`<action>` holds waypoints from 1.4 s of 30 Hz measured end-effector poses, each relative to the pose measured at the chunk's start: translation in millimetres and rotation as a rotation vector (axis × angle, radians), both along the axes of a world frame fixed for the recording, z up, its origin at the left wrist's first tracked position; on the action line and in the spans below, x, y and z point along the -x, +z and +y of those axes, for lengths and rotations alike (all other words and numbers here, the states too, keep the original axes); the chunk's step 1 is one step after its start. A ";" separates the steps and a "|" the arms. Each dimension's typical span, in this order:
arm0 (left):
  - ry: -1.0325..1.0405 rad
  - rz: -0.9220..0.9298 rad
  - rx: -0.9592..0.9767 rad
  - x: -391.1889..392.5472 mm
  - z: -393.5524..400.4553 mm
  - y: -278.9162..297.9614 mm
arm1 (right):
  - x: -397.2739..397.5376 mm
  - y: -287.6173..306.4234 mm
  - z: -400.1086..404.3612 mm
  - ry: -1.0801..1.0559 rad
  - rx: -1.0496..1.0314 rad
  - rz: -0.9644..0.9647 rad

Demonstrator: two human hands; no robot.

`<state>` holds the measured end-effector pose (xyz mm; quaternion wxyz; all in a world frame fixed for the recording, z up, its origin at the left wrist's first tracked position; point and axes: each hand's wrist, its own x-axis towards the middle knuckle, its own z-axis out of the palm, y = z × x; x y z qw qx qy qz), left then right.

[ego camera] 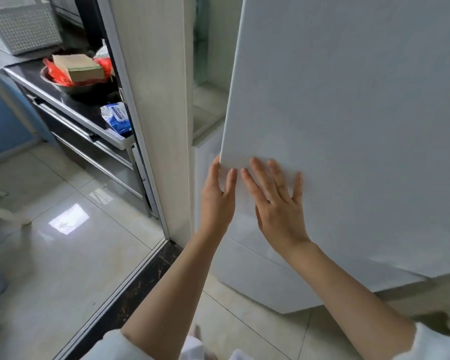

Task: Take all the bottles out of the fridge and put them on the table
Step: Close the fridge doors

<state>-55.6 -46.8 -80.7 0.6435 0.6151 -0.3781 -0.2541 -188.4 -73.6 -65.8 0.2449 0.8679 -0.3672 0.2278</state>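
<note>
The left hand (216,201) is gripping the door (348,126) edge, the right hand (278,201) pressing spread beside it; opening the fridge, the next move is probably swinging it wide.

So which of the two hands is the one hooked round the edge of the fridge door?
The left hand: its fingers wrap behind the fridge door at the lower corner, thumb in front. The right hand only lies flat on the door's face, fingers spread.
</note>
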 end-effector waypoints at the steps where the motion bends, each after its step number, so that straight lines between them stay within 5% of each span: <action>1: -0.014 -0.002 -0.002 -3.0 -8.2 0.3 | -2.5 -0.7 -6.9 -0.022 0.003 -0.001; 25: -0.109 -0.006 -0.039 -16.2 -63.9 -4.2 | -29.5 -19.2 -57.3 -0.243 0.176 -0.039; 42: -0.047 -0.080 -0.162 21.3 10.0 -15.1 | 49.5 -19.0 46.9 -0.070 -0.492 -0.175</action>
